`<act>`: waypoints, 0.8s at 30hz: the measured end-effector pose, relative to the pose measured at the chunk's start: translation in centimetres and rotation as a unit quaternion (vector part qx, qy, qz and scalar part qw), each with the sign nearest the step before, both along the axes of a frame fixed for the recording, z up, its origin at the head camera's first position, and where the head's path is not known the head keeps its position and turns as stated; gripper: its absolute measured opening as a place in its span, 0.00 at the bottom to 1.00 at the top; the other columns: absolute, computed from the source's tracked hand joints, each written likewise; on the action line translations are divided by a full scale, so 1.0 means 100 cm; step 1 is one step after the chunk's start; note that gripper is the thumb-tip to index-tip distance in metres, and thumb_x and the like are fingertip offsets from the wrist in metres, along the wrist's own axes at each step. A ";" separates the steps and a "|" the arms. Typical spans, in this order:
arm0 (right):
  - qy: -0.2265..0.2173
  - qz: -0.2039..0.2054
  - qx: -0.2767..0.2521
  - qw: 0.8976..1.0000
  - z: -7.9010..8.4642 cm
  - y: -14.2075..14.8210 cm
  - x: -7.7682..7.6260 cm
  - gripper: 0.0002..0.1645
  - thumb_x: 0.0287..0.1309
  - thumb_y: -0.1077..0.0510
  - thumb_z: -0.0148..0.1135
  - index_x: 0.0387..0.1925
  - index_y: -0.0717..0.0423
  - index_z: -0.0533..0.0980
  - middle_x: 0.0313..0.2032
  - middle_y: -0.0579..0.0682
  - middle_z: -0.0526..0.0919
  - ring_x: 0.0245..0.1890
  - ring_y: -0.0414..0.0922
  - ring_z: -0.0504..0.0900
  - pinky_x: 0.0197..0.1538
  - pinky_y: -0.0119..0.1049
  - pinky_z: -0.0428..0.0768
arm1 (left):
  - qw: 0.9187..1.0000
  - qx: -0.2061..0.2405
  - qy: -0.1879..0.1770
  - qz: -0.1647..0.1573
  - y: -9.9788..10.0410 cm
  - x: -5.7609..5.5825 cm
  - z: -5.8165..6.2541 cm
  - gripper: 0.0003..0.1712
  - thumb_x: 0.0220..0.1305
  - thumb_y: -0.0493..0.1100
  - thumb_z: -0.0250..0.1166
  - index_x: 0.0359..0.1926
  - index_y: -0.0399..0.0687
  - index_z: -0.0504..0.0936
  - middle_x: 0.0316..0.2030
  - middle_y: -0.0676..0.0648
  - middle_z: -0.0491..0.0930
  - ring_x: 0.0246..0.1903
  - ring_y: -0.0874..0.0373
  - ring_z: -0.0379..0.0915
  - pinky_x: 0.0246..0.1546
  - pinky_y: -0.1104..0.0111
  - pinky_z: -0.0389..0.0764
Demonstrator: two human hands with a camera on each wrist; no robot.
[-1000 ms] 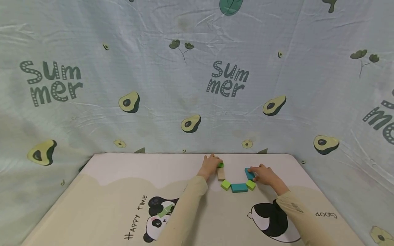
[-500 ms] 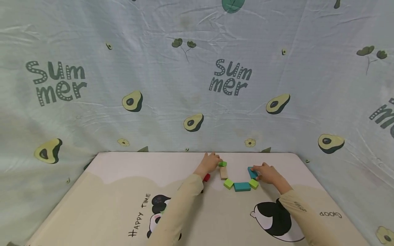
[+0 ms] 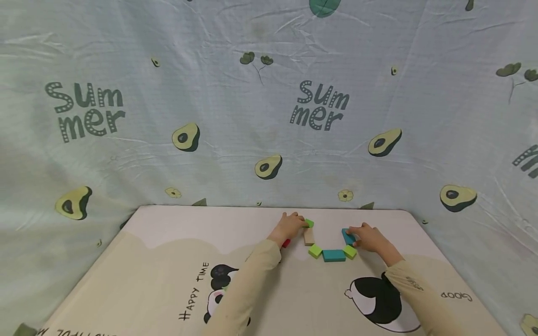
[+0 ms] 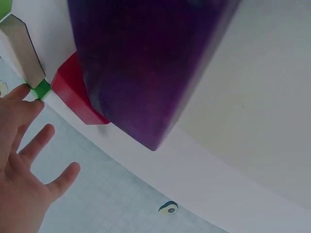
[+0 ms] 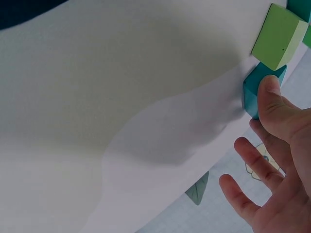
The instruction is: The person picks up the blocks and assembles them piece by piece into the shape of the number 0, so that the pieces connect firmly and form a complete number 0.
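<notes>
In the head view, several blocks form a U-shaped line on the table. My left hand is at its far left end, thumb and forefinger pinching a small green block beside a plain wooden block. Its other fingers are spread in the left wrist view. At the right end, my right hand pinches a teal block between thumb and forefinger. That block meets a light green block. Another teal block lies across the front, with a second light green block at its left.
A red block lies near the left wrist, mostly covered by the arm in the head view. A large purple block fills much of the left wrist view. The table has a printed cover and ends at a patterned cloth.
The head view has shifted slightly, so the scene sits further right. The green block at my left fingers now lies more askew. The red block has come into sight by the left wrist.
</notes>
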State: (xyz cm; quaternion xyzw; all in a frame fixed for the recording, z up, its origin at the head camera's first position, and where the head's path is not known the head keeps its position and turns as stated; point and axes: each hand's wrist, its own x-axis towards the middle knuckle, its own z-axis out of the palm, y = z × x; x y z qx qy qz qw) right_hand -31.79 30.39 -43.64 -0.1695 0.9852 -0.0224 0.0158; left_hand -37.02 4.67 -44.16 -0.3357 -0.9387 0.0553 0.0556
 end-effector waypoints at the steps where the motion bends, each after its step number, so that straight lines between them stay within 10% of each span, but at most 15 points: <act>1: 0.001 0.001 0.001 1.000 0.000 0.000 0.000 0.23 0.48 0.59 0.63 0.49 0.57 0.75 0.46 0.61 0.77 0.42 0.58 0.73 0.41 0.57 0.71 | 1.000 -0.001 -0.003 0.001 0.000 0.000 0.000 0.23 0.63 0.35 0.51 0.53 0.66 0.75 0.53 0.58 0.73 0.55 0.59 0.64 0.54 0.53 0.67; 24: -0.006 -0.004 -0.010 1.000 0.001 0.000 0.002 0.23 0.48 0.60 0.62 0.50 0.58 0.74 0.49 0.62 0.75 0.45 0.60 0.72 0.44 0.60 0.69 | 1.000 0.014 -0.028 0.002 0.004 0.000 0.002 0.24 0.63 0.35 0.49 0.54 0.67 0.74 0.55 0.58 0.72 0.56 0.59 0.63 0.56 0.52 0.65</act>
